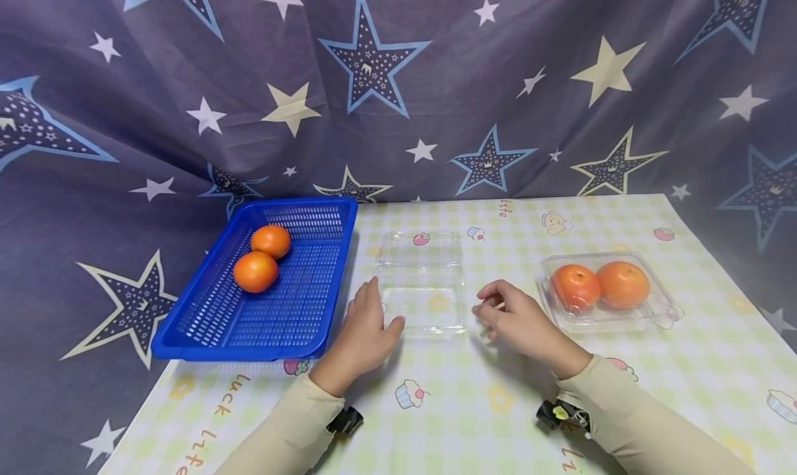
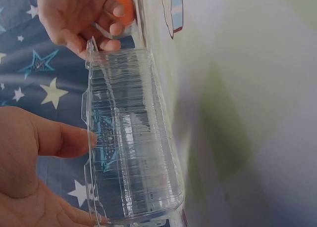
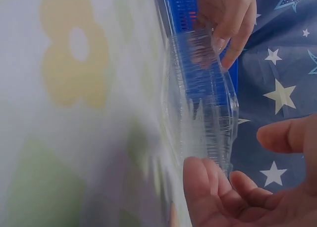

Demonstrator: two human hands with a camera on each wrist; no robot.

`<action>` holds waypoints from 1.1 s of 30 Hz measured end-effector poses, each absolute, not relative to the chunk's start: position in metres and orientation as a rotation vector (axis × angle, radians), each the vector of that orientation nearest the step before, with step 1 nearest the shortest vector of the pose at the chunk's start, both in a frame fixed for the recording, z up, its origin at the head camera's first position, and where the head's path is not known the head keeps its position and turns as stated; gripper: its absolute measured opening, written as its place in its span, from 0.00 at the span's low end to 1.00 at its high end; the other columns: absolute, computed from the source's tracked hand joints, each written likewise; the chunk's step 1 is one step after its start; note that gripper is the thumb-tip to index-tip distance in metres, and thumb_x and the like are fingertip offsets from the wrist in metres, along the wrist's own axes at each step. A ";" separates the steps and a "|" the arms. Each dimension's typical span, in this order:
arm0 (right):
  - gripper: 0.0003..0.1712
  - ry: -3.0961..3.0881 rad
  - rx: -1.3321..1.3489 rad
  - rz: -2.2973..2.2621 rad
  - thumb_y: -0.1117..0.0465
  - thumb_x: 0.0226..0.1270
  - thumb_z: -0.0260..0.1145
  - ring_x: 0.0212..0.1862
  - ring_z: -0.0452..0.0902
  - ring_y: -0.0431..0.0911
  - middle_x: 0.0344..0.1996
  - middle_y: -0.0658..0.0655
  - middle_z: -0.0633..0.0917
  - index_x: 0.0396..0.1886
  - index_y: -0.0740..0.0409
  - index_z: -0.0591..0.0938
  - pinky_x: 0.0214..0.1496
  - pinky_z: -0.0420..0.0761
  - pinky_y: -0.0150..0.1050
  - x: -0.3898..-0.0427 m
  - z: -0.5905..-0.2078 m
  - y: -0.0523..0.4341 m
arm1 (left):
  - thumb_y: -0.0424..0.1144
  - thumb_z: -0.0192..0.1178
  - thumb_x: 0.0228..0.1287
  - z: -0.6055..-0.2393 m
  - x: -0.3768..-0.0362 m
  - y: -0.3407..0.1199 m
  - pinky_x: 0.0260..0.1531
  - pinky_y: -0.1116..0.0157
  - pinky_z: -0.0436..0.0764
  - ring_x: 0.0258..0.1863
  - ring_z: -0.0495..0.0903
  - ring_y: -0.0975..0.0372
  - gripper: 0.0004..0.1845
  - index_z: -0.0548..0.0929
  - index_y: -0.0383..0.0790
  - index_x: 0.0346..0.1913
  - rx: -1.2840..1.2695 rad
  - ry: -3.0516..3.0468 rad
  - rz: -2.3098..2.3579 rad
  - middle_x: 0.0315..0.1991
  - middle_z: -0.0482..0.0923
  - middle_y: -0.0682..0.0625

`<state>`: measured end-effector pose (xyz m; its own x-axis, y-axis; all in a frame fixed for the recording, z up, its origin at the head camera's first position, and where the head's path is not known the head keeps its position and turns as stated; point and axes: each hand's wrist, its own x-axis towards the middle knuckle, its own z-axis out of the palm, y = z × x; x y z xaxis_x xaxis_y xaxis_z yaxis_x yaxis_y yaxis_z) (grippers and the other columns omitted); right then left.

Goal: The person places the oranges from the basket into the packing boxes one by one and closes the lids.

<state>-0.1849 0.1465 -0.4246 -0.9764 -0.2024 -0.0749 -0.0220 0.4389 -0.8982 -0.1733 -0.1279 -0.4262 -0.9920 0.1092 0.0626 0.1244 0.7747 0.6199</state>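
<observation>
Head view: my left hand (image 1: 363, 328) rests with relaxed fingers against the left side of the empty clear clamshell box (image 1: 422, 292), thumb touching its near left corner. My right hand (image 1: 512, 317), fingers loosely curled and holding nothing, sits just right of the box. The box lies open in the middle of the table (image 1: 473, 420). A blue basket (image 1: 292, 309) with two tomatoes (image 1: 255, 271) overhangs the left edge; a closed clamshell with two tomatoes (image 1: 600, 286) sits toward the right edge.
</observation>
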 end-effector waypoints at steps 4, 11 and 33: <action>0.21 2.463 -0.158 -1.592 0.57 0.72 0.62 0.37 0.84 0.53 0.40 0.61 0.81 0.57 0.66 0.75 0.38 0.88 0.44 -0.186 -0.426 0.148 | 0.45 0.64 0.69 -0.425 -0.173 -0.125 0.77 0.41 0.57 0.78 0.54 0.35 0.48 0.50 0.25 0.80 -0.226 -2.932 -1.023 0.79 0.52 0.27; 0.17 2.406 -0.083 -1.629 0.56 0.74 0.61 0.35 0.81 0.50 0.40 0.63 0.82 0.52 0.64 0.76 0.35 0.87 0.43 -0.190 -0.431 0.153 | 0.46 0.64 0.69 -0.424 -0.172 -0.118 0.76 0.41 0.59 0.77 0.57 0.36 0.48 0.51 0.25 0.79 -0.279 -2.929 -1.026 0.78 0.54 0.27; 0.17 2.369 0.028 -1.696 0.51 0.78 0.59 0.30 0.76 0.48 0.31 0.56 0.78 0.44 0.63 0.73 0.28 0.83 0.43 -0.189 -0.442 0.164 | 0.51 0.65 0.70 -0.423 -0.171 -0.095 0.75 0.44 0.63 0.76 0.60 0.40 0.49 0.52 0.28 0.80 -0.329 -2.955 -1.000 0.77 0.58 0.31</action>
<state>-0.1892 0.1636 -0.4416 -0.9740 -0.1158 -0.1946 0.1468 0.3311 -0.9321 -0.1711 -0.0954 -0.4229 -0.9780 0.1962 0.0715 0.1993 0.7748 0.6000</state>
